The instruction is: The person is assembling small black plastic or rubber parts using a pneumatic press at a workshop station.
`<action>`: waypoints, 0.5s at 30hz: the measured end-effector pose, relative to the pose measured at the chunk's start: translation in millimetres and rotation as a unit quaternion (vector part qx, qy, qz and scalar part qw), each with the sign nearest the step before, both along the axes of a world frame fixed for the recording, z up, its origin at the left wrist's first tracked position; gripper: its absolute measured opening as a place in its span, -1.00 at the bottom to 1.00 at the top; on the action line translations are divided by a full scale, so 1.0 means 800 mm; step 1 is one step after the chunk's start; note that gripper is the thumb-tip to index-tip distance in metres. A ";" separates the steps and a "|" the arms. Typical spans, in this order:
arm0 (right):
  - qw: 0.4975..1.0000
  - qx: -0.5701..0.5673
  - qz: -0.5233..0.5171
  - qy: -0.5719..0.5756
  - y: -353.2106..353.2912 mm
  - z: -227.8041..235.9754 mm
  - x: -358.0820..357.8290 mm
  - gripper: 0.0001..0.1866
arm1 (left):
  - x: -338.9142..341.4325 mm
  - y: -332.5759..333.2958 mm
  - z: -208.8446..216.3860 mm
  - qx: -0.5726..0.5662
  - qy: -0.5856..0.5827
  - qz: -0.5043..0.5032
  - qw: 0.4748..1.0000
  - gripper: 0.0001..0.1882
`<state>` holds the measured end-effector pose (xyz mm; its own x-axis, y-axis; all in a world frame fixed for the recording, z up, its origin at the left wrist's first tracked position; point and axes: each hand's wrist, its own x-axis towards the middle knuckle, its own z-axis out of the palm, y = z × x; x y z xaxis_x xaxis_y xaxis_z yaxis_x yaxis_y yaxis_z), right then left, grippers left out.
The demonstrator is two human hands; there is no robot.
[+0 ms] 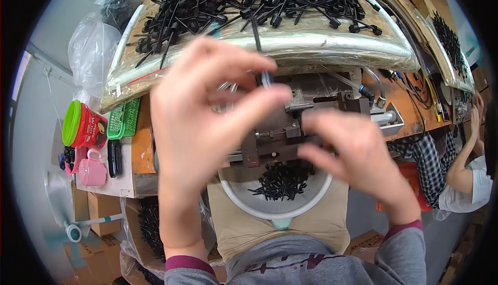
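My left hand [202,103] is raised over the bench, thumb and forefinger pinching the head of a black plastic part [256,31] with a thin stem. The stem points away toward the heap. My right hand [355,145], somewhat blurred, is at the right side of a dark metal fixture [251,147]. Its fingers are curled, and what lies between the fingertips cannot be made out. Below the fixture, a white mesh basket [249,210] on my lap holds small black pieces [282,181].
A wide tray [332,44] with a pale padded rim carries a heap of black stemmed parts [207,5]. On the left stand a red tub [93,127], a green basket [129,119] and a pink cup [93,168]. Air hoses [365,92] run at right; a co-worker [461,176] sits beyond.
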<state>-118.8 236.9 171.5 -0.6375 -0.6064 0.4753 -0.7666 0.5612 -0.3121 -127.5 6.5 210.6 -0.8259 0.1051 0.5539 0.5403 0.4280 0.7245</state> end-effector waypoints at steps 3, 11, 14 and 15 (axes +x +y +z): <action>0.986 -0.006 -0.075 0.151 -0.021 0.028 -0.075 -0.82 | 0.045 0.018 -0.024 -0.115 0.015 0.008 0.993 -0.63; 0.924 0.316 -0.096 0.194 -0.102 0.069 -0.238 -0.63 | 0.097 0.070 -0.102 -0.290 0.017 0.019 0.957 -0.70; 0.930 0.324 -0.104 0.139 -0.109 0.077 -0.229 -0.64 | 0.093 0.079 -0.113 -0.302 0.029 0.038 0.952 -0.71; 0.937 0.301 -0.090 0.151 -0.107 0.072 -0.233 -0.65 | 0.089 0.077 -0.113 -0.306 0.025 0.032 0.951 -0.72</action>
